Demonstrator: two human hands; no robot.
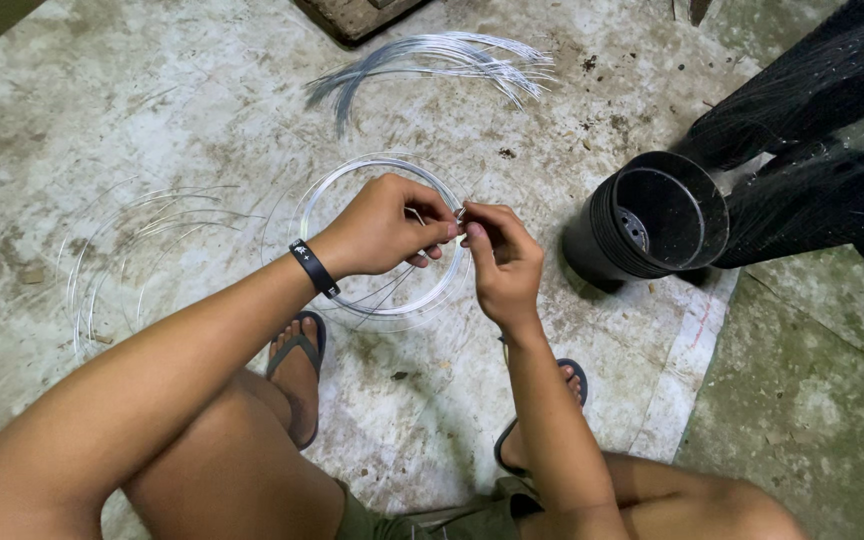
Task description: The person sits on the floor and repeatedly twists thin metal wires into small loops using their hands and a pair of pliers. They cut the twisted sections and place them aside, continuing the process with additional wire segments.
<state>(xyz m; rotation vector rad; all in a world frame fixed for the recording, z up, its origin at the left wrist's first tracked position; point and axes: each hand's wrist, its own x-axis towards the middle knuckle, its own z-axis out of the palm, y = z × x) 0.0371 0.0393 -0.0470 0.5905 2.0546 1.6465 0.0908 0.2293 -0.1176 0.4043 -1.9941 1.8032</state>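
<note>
On the floor, largest first:
Floor: worn concrete is carrying everything; the person is squatting on it in flip-flops.
Black pots: stacks are lying on their sides at the upper right, with one open-mouthed pot facing the camera beside them.
Loose wire loops: thin rings are lying spread out at the left, well apart from the hands.
Cut wire bundle: curved silvery strands are lying fanned out at the top centre.
Wire coil: a round silvery ring is sitting between the feet, directly under both hands.
Left hand: it is curling closed, fingertips pinching the wire at the coil's right edge; a black band is circling its wrist.
Right hand: it is pinching the same wire with thumb and forefinger, fingertips almost touching the left hand's.
</note>
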